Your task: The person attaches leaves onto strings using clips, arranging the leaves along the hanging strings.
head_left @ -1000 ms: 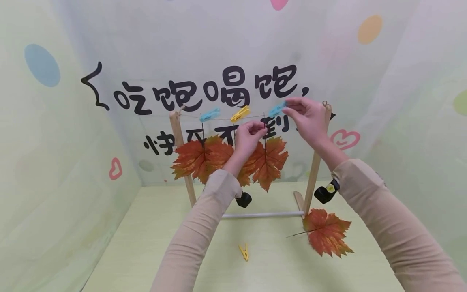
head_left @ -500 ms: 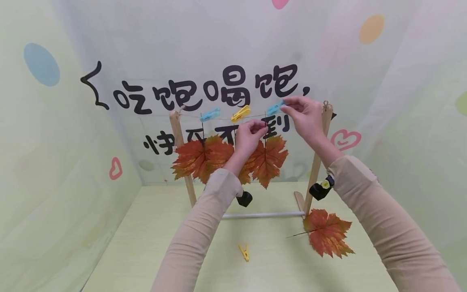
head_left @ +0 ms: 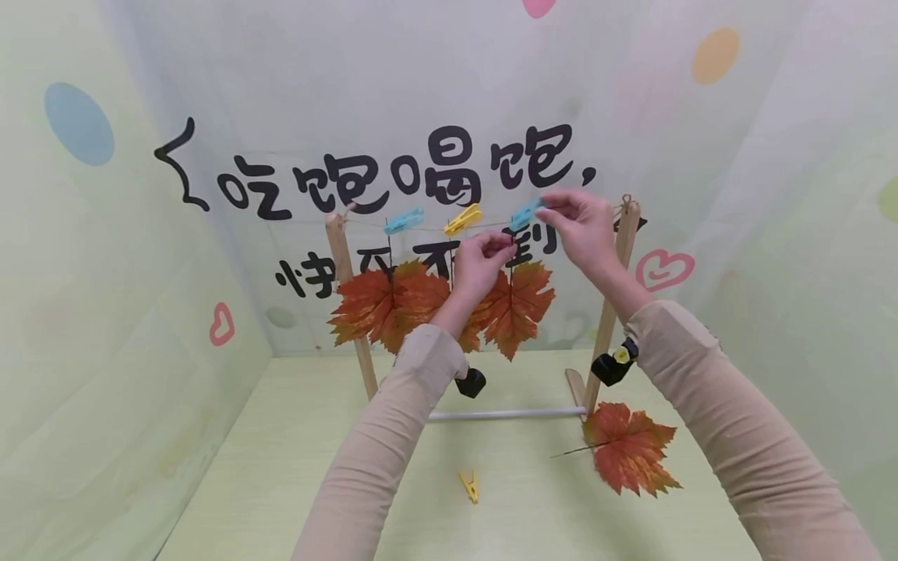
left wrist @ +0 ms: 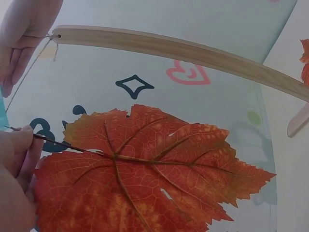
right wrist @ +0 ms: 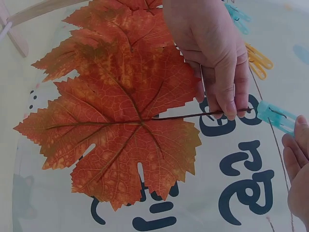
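My left hand (head_left: 480, 269) pinches the dark stem of an orange-red artificial maple leaf (head_left: 519, 308) between thumb and fingers. The leaf hangs below that hand, spread flat in the left wrist view. Higher and to the right, my right hand (head_left: 588, 230) pinches the rear end of a light-blue clothespin (head_left: 526, 213). In the right wrist view, the clothespin's front end meets the tip of the stem, beside the thin string (right wrist: 285, 181). Whether its jaws grip the stem cannot be made out. Another blue clothespin (head_left: 404, 220) and a yellow clothespin (head_left: 463, 220) hold leaves (head_left: 368, 308) on the string.
Two wooden posts (head_left: 606, 339) carry the string, with a white bar (head_left: 508, 413) low between them. On the table (head_left: 245, 475) lie a loose yellow clothespin (head_left: 469, 486) and another leaf (head_left: 631, 448) at the right post's foot. A printed cloth backdrop (head_left: 421, 78) stands behind.
My right hand has moved slightly left with the blue clothespin, bringing it over the stem's tip. The held leaf has risen a little. My left hand stays nearly still.
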`<move>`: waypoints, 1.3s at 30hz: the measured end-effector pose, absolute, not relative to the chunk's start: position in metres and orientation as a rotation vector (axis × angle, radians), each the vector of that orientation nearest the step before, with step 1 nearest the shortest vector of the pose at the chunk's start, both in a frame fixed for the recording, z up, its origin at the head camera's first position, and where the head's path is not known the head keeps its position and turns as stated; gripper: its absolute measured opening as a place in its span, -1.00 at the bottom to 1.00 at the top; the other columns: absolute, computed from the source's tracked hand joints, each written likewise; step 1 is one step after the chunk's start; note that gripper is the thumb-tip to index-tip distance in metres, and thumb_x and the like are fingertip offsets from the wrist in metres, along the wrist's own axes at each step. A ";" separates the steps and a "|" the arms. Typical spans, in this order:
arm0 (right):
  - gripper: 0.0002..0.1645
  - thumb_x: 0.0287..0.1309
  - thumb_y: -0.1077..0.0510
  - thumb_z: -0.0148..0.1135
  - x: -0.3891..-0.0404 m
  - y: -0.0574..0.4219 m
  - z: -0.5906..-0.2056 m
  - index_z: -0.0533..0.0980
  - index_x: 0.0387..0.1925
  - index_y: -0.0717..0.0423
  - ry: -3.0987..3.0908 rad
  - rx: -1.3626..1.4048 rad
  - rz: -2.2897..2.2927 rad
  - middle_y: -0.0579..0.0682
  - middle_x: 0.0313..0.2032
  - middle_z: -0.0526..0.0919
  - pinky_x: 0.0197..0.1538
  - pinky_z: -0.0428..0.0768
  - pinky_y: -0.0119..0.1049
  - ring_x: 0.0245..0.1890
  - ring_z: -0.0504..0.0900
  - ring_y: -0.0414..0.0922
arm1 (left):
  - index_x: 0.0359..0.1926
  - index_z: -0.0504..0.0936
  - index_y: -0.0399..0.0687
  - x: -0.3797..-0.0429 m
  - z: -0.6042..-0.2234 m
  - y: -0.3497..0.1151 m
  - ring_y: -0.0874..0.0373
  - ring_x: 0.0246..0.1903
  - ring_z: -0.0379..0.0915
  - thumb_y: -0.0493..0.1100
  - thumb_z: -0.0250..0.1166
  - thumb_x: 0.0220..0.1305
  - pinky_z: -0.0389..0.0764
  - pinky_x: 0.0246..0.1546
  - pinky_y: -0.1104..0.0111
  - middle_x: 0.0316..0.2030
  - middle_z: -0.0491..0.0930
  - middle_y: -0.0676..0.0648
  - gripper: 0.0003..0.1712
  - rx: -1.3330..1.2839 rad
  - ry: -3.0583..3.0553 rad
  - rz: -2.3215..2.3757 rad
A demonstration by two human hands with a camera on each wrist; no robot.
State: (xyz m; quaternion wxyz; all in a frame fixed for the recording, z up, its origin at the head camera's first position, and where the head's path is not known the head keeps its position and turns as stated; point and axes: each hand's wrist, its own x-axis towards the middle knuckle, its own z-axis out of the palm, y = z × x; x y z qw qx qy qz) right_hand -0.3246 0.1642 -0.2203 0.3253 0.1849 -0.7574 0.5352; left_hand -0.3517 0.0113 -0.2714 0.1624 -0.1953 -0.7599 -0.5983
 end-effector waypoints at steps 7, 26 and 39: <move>-0.72 0.00 0.31 0.28 -0.326 0.164 -0.223 0.56 -0.20 0.38 -2.003 0.466 1.421 0.22 -0.27 0.65 -0.26 0.53 -0.58 -0.44 0.58 -0.42 | -0.23 0.64 -0.24 -0.352 -0.272 0.011 0.18 -0.37 0.51 -0.25 0.28 0.11 0.55 -0.27 0.49 -0.33 0.63 -0.09 -0.82 -0.572 -2.170 -1.715; -0.55 0.03 0.16 0.29 -0.320 0.169 -0.224 0.52 -0.01 0.22 -2.102 0.351 1.487 0.14 -0.08 0.60 -0.07 0.53 -0.43 -0.20 0.62 -0.24 | -0.23 0.66 -0.20 -0.355 -0.274 0.010 0.18 -0.39 0.51 -0.21 0.31 0.09 0.54 -0.30 0.53 -0.32 0.64 -0.07 -0.79 -0.574 -2.208 -1.569; -0.59 0.00 0.14 0.33 -0.311 0.176 -0.226 0.55 -0.10 0.25 -2.049 0.335 1.496 0.07 -0.18 0.65 -0.26 0.51 -0.57 -0.30 0.58 -0.33 | -0.20 0.66 -0.15 -0.345 -0.275 0.001 0.19 -0.33 0.57 -0.22 0.37 0.03 0.56 -0.25 0.50 -0.29 0.66 -0.06 -0.75 -0.585 -2.175 -1.553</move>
